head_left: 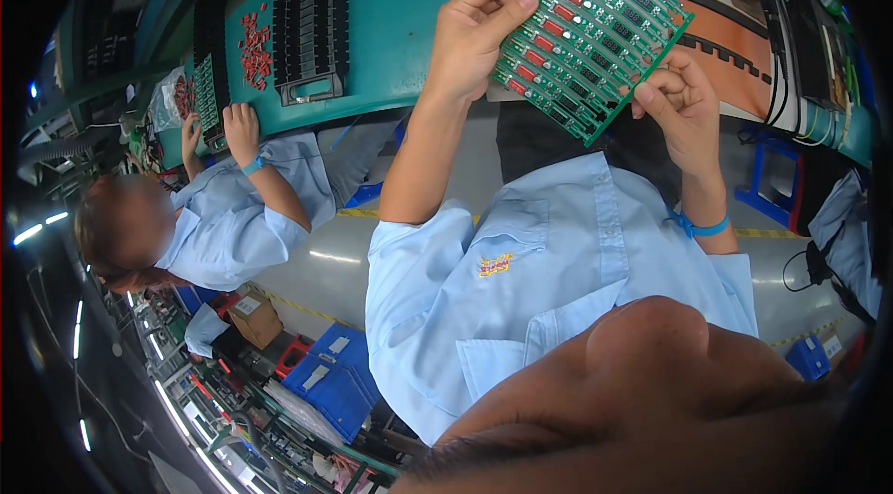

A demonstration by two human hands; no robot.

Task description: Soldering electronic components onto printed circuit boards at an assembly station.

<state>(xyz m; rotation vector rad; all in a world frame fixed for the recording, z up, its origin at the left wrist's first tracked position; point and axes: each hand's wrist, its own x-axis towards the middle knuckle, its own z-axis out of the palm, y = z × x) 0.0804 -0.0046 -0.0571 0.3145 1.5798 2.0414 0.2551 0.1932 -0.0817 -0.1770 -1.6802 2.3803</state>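
Observation:
A green circuit board panel (pixel 588 40) is held up, tilted, between my two hands. Rows of red components, dark display blocks and small white parts cover its face. My left hand (pixel 476 36) pinches its left edge, thumb on top. At the lower right edge, my right hand (pixel 684 103) grips it between thumb and curled fingers; a blue wrist band (pixel 704 227) circles that wrist. The fingers behind the panel are partly hidden.
An orange board with a black toothed strip (pixel 721 43) lies right of the panel, near dark cables (pixel 779 47). Leftward on the green mat (pixel 400 47) are a black slotted rack (pixel 312 29) and loose red components (pixel 254 52). A co-worker (pixel 251 206) handles another board at left.

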